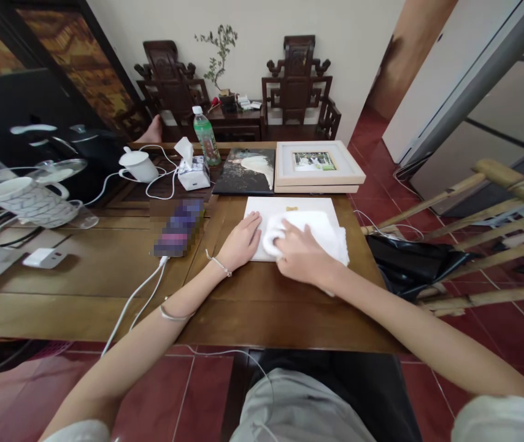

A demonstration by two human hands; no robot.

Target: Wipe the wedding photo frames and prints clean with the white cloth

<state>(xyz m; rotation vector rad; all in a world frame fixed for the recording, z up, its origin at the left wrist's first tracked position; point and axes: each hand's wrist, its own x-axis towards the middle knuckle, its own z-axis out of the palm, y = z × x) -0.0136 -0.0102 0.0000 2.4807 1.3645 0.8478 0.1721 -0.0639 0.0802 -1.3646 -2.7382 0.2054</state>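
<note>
A flat white board with a small gold bow-shaped mark near its far edge lies on the wooden table in front of me. Fingers stretched out flat, my left hand rests on the board's left edge. My right hand is closed on a white cloth, pressing it against the board's surface. The cloth spreads over the board's right part and hangs past its right edge. Part of the cloth is bunched under my right fingers.
Behind the board are a light wooden picture frame and a dark picture. A green bottle, a tissue box, a lidded white cup and a corded phone stand or lie leftward. A bamboo chair is at right.
</note>
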